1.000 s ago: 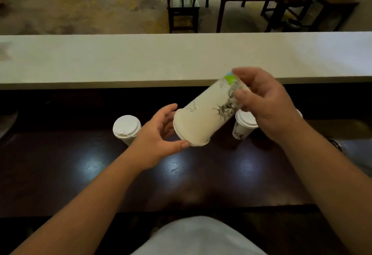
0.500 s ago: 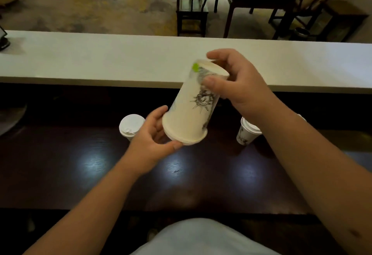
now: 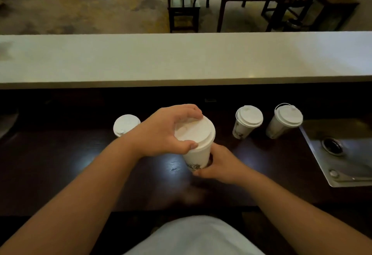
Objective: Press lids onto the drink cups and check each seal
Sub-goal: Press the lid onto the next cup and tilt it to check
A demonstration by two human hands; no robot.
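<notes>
Standing upright on the dark counter (image 3: 60, 164), the cup (image 3: 196, 156) is white paper with a dark print low on its side, and its white lid (image 3: 194, 132) sits level on the rim. The left hand (image 3: 167, 132) curls over the lid, fingers on the far edge, thumb on the near edge. The right hand (image 3: 219, 164) wraps the cup's lower wall; whether the base touches the wood I can't quite tell. Three lidded cups stand behind: one (image 3: 125, 125) just left of the left wrist, two (image 3: 247, 120) (image 3: 285, 119) well apart to the right. A steel sink (image 3: 342, 154) bounds the right side; bare wood lies in front.
</notes>
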